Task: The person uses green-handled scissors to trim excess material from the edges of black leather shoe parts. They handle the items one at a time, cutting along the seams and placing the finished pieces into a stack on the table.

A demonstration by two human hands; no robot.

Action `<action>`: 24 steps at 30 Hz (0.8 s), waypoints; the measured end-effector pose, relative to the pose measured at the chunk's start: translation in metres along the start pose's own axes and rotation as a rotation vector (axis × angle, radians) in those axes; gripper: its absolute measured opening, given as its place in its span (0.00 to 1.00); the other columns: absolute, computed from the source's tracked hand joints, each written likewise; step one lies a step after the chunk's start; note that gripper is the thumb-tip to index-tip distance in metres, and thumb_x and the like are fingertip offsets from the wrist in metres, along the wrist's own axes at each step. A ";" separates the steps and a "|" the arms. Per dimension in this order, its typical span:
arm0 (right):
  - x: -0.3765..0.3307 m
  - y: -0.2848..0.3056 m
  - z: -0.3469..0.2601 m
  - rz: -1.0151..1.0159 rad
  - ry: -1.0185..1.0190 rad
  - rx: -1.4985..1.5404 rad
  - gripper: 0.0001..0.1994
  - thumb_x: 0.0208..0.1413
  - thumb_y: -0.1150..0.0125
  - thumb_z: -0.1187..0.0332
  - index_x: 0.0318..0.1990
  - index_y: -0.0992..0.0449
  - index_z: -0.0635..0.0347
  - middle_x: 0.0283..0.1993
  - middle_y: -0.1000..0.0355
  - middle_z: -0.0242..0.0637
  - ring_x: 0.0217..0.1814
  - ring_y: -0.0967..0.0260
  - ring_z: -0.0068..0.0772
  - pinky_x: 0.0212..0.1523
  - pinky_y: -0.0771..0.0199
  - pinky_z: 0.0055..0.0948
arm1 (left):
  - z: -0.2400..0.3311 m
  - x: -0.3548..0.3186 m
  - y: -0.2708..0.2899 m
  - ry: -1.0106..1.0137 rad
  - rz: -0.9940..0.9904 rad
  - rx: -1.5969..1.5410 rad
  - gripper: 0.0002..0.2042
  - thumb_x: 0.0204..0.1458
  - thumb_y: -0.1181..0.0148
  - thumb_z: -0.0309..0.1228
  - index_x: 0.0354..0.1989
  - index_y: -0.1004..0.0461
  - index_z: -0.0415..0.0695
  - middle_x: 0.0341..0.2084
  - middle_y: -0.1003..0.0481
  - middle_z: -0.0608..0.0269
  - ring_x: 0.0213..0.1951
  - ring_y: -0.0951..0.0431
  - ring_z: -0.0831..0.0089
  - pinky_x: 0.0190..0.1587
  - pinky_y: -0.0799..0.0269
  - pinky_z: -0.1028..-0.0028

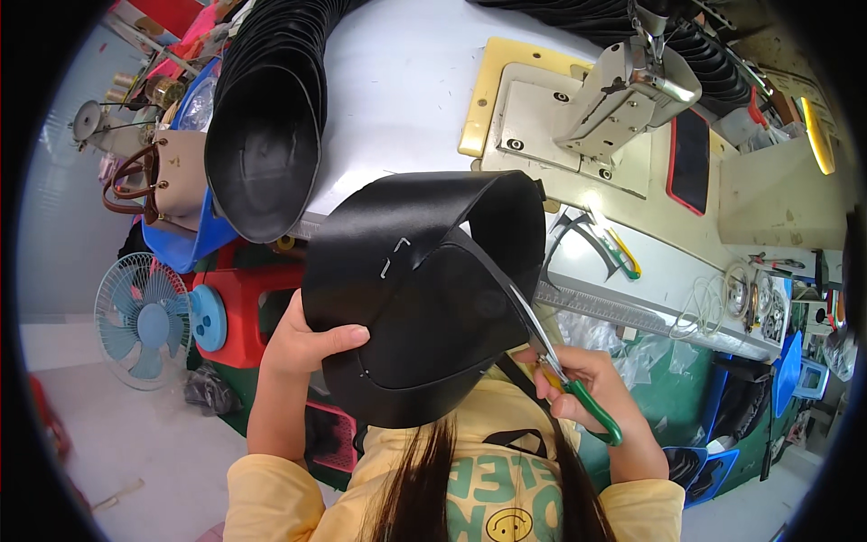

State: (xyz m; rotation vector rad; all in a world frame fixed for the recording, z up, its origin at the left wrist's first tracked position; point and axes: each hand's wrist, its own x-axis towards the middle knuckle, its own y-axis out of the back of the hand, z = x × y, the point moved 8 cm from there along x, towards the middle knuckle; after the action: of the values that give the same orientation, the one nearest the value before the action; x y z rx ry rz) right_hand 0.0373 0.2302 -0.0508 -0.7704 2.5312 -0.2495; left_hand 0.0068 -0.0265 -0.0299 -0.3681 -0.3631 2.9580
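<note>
In front of my chest I hold a curved black sheet piece (406, 339), smooth like leather and bent round into a wide open tube. My left hand (312, 339) grips its left side, thumb on the outer face and the other fingers hidden behind. Pale stitch-like marks show on that face. My right hand (582, 384) is closed round a pair of scissors (551, 361) with green and yellow handles. Their blades point up and left along the piece's right edge, where a narrow black strip (492, 269) stands apart from the edge. Whether the blades meet the material I cannot tell.
Beyond stands a sewing machine (623, 99), with a red-edged phone (688, 163) beside it. Green-and-yellow snips (623, 251) lie on the table near black scraps. Nested black tubes (266, 154) fill the table's left. A fan (149, 316) and red stool (237, 316) stand left.
</note>
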 end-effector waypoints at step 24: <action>-0.007 0.003 0.006 0.119 -0.030 -0.016 0.30 0.40 0.31 0.51 0.45 0.27 0.67 0.22 0.41 0.22 0.24 0.47 0.12 0.25 0.48 0.14 | 0.003 0.006 -0.001 0.069 -0.110 0.175 0.16 0.38 0.35 0.20 0.39 0.27 0.36 0.32 0.26 0.67 0.35 0.30 0.80 0.40 0.34 0.78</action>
State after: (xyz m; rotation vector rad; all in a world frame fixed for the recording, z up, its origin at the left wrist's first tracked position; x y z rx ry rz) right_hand 0.0444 0.2365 -0.0539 -0.6220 2.5428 -0.1765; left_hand 0.0003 -0.0248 -0.0284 -0.4123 -0.1113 2.8337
